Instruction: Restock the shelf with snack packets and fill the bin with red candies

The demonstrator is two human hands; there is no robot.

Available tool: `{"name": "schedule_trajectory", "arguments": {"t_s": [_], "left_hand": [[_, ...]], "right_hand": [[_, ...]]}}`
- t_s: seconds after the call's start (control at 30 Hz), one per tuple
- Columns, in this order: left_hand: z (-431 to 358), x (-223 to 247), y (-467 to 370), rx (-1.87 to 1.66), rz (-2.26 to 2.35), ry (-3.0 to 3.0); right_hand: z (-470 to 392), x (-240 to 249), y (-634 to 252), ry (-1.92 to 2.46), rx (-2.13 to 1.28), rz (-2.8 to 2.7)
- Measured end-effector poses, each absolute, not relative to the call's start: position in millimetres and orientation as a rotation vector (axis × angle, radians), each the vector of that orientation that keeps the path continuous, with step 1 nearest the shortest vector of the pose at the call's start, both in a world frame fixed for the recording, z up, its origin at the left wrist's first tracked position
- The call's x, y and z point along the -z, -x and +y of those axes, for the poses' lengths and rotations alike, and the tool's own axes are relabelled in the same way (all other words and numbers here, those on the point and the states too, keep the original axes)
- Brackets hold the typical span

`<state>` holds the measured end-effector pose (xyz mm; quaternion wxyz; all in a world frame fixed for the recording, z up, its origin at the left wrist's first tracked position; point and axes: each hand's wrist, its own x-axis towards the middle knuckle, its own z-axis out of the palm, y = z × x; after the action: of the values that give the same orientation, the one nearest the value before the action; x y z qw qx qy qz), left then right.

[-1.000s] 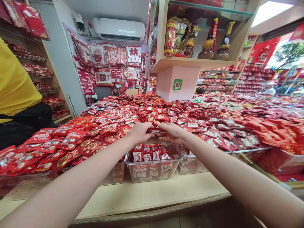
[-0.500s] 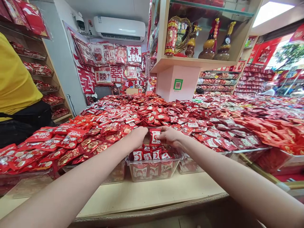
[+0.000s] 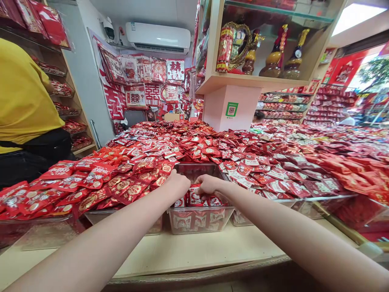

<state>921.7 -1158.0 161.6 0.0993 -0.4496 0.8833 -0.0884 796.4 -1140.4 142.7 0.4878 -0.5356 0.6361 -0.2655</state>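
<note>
A clear plastic bin (image 3: 201,222) stands in the middle, with red-and-white packets upright along its front. At its front row is one small red-and-white candy packet (image 3: 194,197), lying between my hands. My right hand (image 3: 209,185) is closed, with its fingers bent onto the right side of this packet. On the left, my left hand (image 3: 183,183) is closed beside the packet's upper left edge. Its fingertips are turned away from view, so what they hold is hidden. Behind both hands, the dark rear part of the bin shows.
Heaps of red packets (image 3: 121,187) lie on the left and more packets (image 3: 273,174) on the right. A pale wooden ledge (image 3: 194,251) runs along the front. Above hangs a display cabinet (image 3: 258,81) on a pillar. A person in a yellow shirt (image 3: 27,93) stands at far left.
My hands have lowered the packet from above the bin to its front row. The rear inside of the bin shows more now. The view has shifted slightly; the person at left has moved a little.
</note>
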Motion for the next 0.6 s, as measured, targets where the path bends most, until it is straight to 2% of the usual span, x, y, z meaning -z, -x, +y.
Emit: {"name": "schedule_trajectory", "arguments": {"t_s": [0.2, 0.33, 0.47, 0.6], "left_hand": [[-1163, -177, -921, -0.036, 2.833, 1.467], [-1161, -186, -923, -0.319, 3.001, 1.433], [-1160, -191, -924, -0.455, 3.038, 1.288], [-1164, -193, -921, -0.393, 3.007, 1.202]], "right_hand": [[-1143, -158, -783, 1.223, 0.959, 1.51], [-1135, -171, -774, 1.086, 1.15, 1.287], [-1128, -173, -765, 1.302, 1.082, 1.307], [-1132, -168, -761, 1.639, 0.942, 1.394]]}}
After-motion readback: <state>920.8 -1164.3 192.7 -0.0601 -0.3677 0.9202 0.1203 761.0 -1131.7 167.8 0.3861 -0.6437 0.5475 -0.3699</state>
